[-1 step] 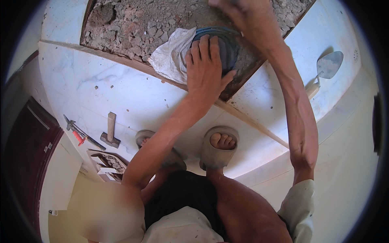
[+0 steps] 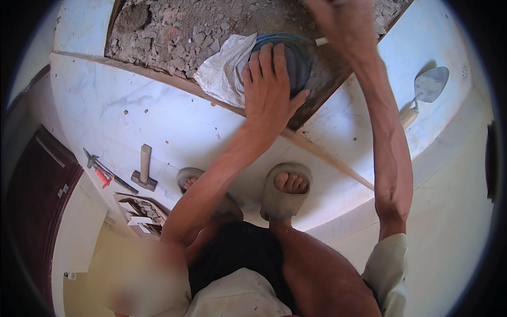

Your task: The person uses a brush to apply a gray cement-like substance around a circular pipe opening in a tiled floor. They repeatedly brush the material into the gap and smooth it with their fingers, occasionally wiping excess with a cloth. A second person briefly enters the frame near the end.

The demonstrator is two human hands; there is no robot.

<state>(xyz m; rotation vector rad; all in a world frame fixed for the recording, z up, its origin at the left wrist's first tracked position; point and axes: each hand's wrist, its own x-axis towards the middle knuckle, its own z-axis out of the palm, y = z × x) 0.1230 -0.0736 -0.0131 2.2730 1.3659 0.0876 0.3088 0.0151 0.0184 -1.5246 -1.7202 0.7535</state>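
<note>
My left hand (image 2: 265, 87) lies nearly flat, fingers stretched, on a dark round piece (image 2: 298, 68) with a blue rim (image 2: 282, 37). A crumpled white sack (image 2: 222, 74) is tucked along its left side. This round piece sits in the near corner of a rubble-filled opening in the floor. Over the rubble at the top edge, my right hand (image 2: 343, 31) is smeared by motion, its fingers partly cut off by the picture. A short pale stick end (image 2: 321, 41) shows just below it; whether the hand holds it I cannot tell.
Broken grey rubble (image 2: 174, 42) fills the opening, bordered by white marble tiles (image 2: 153, 116). A trowel (image 2: 430, 84) lies at right. At left lie a hammer (image 2: 144, 169), a red-gripped tool (image 2: 103, 177) and a tray of debris (image 2: 140, 214). My sandalled foot (image 2: 288, 185) stands on the tiles.
My right hand has shifted a little to the right, and more of the pale stick end shows beside it. My left hand stays on the round piece.
</note>
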